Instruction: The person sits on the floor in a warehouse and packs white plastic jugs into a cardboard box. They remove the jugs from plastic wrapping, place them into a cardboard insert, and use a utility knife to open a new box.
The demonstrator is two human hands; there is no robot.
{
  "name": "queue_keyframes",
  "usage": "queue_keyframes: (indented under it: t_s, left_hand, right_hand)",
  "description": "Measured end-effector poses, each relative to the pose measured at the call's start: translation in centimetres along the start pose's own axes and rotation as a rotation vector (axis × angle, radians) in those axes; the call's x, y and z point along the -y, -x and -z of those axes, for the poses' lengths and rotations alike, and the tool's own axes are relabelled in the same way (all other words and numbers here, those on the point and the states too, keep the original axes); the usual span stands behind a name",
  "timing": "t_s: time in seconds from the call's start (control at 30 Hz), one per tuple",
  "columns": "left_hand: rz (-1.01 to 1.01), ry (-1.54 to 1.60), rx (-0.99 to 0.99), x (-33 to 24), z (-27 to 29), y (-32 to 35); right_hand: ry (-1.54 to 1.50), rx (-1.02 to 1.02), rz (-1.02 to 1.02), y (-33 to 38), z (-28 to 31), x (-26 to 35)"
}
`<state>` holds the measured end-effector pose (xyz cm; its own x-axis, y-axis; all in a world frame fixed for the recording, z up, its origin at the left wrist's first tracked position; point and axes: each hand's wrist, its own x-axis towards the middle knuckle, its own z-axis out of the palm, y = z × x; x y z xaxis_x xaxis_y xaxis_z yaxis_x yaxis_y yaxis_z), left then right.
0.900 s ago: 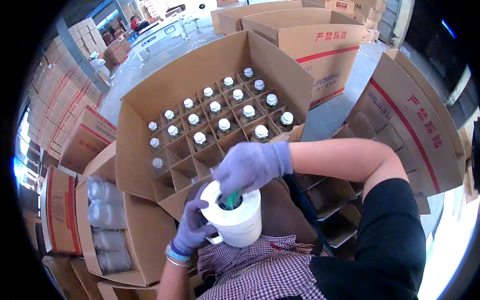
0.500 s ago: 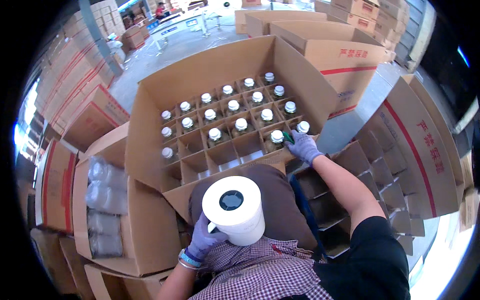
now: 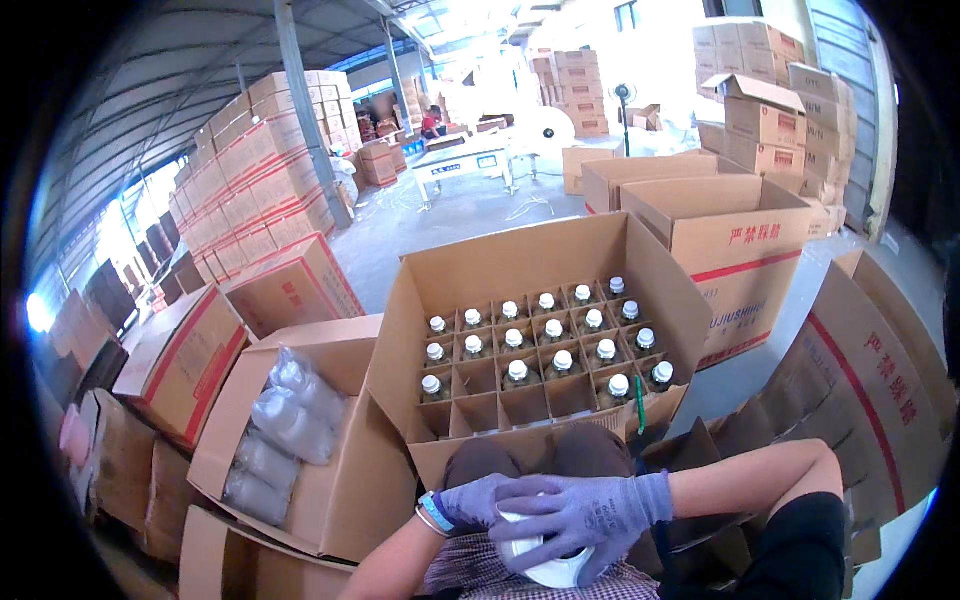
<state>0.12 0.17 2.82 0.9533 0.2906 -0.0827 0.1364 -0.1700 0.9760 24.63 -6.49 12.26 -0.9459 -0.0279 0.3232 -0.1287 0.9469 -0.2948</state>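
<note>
We see both hands on the white container (image 3: 552,572), which sits low in the view, close against the person's body at the lap, partly covered by gloved fingers. The right hand (image 3: 600,508) grasps it from above, fingers spread and bent around its side, while the left hand (image 3: 478,502) clasps it from the left, some of its fingers tucked by the right ones, so we cannot tell how firmly those press. Both wear pale purple gloves, and a blue wristband (image 3: 436,511) circles the left wrist. Just beyond the knees, we find an open carton (image 3: 500,250) with cardboard dividers, where white-capped bottles (image 3: 516,372) stand upright in compartments. A slim green object (image 3: 640,404) stands nearly upright by that carton's near right corner, next to the bottles and apart from the hands. To the left, another open carton (image 3: 350,490) holds clear plastic-wrapped bundles (image 3: 292,424), and to the right we see an upright carton panel (image 3: 868,375) with a red stripe beside more brown dividers (image 3: 690,445)
</note>
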Motion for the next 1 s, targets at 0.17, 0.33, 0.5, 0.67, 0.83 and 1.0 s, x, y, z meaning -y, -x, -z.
queue_keyframes:
  t_s: [0.17,0.33,0.5,0.67,0.83,1.0]
  left_hand:
    - [0.001,-0.039,-0.146,2.4,-1.6,1.1]
    - [0.14,0.101,-0.462,-0.1,-8.1,1.9]
    - [0.101,0.203,-0.296,0.2,-4.8,0.2]
    - [-0.002,0.312,-0.215,2.7,-2.2,0.6]
    - [0.077,0.39,-0.642,3.7,-6.1,1.8]
    - [0.127,0.38,-0.793,1.0,-8.3,-0.2]
  right_hand:
    - [0.153,-0.049,-0.37,0.2,-1.8,2.2]
    - [0.116,-0.183,-0.581,2.1,-3.2,1.9]
    - [0.117,-0.12,-0.556,2.9,-2.3,1.6]
    - [0.197,0.024,-0.46,1.1,-1.0,1.5]
    - [-0.094,-0.272,-0.592,2.7,-2.8,-1.3]
    - [-0.201,-0.411,-0.68,6.0,-4.6,-2.3]
